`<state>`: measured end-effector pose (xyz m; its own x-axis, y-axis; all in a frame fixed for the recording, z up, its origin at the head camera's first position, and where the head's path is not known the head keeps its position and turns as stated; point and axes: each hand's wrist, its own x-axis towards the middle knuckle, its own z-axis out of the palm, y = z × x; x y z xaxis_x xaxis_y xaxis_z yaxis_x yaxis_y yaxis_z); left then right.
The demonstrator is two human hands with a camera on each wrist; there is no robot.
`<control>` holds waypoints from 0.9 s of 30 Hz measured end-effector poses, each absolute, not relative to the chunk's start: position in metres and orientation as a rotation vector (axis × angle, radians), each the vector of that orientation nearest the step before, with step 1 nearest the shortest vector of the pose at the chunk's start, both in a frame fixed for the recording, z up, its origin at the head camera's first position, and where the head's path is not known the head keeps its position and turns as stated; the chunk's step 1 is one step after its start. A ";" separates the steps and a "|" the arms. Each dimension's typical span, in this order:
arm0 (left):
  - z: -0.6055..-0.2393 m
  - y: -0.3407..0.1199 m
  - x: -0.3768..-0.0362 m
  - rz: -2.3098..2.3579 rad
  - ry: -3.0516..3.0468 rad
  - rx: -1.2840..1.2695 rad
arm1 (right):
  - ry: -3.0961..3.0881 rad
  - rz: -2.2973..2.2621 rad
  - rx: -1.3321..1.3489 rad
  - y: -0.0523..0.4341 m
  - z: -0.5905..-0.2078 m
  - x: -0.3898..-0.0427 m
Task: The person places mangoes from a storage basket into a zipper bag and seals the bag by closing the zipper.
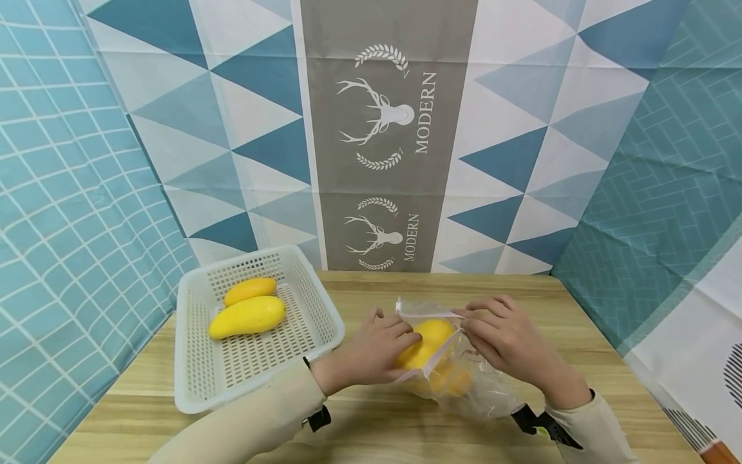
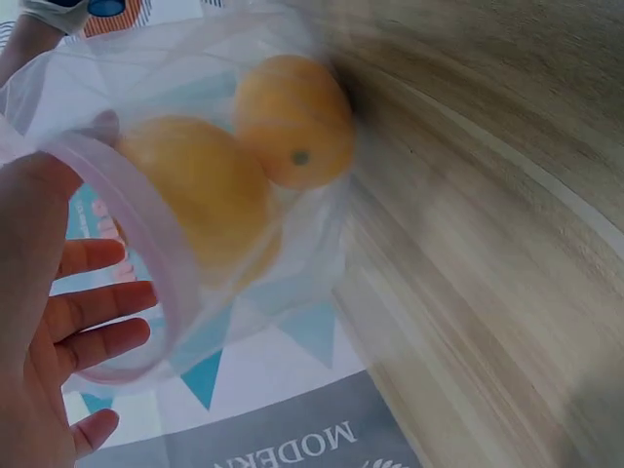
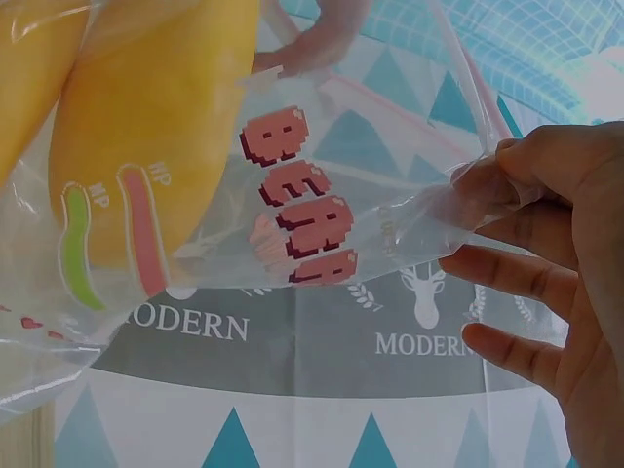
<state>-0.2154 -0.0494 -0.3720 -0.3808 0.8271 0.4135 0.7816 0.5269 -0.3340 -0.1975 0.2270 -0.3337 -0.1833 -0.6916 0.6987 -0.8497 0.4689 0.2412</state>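
- One clear plastic bag (image 1: 464, 380) lies on the wooden table (image 1: 580, 335); two mangoes inside (image 2: 292, 122), one at its mouth
- Left hand (image 1: 371, 351) grasps the top mango (image 1: 426, 341); right hand (image 1: 504, 335) pinches the bag rim
- One white basket (image 1: 313, 309), left, holds two mangoes (image 1: 247, 316)

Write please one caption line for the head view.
Both hands hold open a clear bag with mangoes beside a white basket.

sleeves: long cream fabric sleeves (image 1: 255, 419) reaching both wrists
wrist gear: small black strapped-on devices (image 1: 542, 422) under each cuff
hands: bare, ungloved
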 end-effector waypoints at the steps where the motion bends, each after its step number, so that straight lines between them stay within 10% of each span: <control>1: -0.372 -0.051 -0.215 0.100 -2.243 -1.308 | -1.928 0.254 1.281 0.227 -0.333 -0.198; 27: -0.355 -0.068 -0.217 -0.116 -2.315 -1.295 | -1.851 0.247 1.226 0.234 -0.321 -0.197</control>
<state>-0.2168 -0.0683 -0.3547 -0.4355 0.7809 0.4477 0.8216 0.5481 -0.1567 -0.1965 0.2343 -0.3208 -0.1287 -0.6475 0.7511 -0.8217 0.4937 0.2847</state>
